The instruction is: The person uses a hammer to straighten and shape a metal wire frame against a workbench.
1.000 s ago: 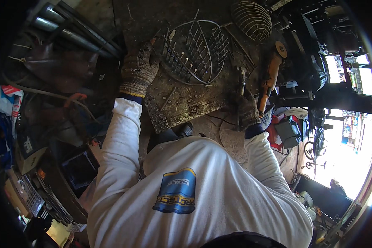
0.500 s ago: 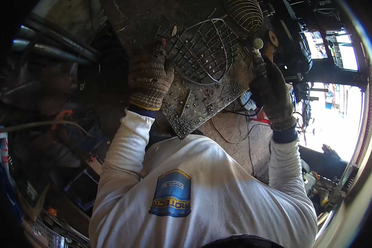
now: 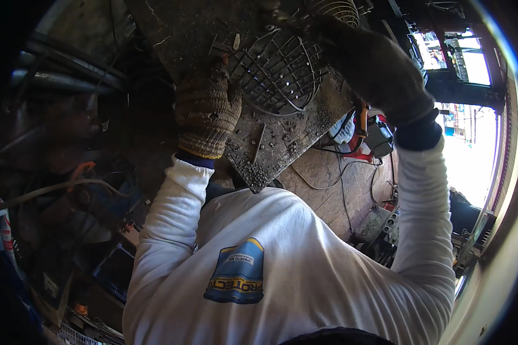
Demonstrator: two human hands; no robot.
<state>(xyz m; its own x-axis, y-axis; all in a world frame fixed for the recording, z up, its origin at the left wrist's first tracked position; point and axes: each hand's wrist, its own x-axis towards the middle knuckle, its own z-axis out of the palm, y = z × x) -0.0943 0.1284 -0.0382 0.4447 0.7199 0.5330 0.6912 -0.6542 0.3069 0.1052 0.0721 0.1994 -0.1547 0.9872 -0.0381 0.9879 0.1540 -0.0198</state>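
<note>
A dark wire basket (image 3: 279, 75) with a curved rim lies on a worn metal plate (image 3: 277, 164). My left hand (image 3: 207, 115), in a dirty knitted glove, rests on the plate left of the basket. One finger stretches forward beside a thin wire piece with a crossbar, and the thumb stands apart; the other fingers are hard to see. My right hand (image 3: 383, 72), in a darker glove, is above the basket's right side. Its closed fingers hold a blurred metal tool (image 3: 290, 20) reaching toward the far left over the basket. The tool's kind is unclear.
Grit and small metal bits cover the plate's near corner, with a short rod (image 3: 259, 142) among them. A wire coil (image 3: 342, 8) is at the far side. Below the right edge lie a red-and-grey device (image 3: 377, 138) and loose cables. Metal pipes (image 3: 63, 80) stand at left.
My right hand has swung left and away from me with the tool, which now lies across the basket's far side. The left hand and the basket have hardly moved.
</note>
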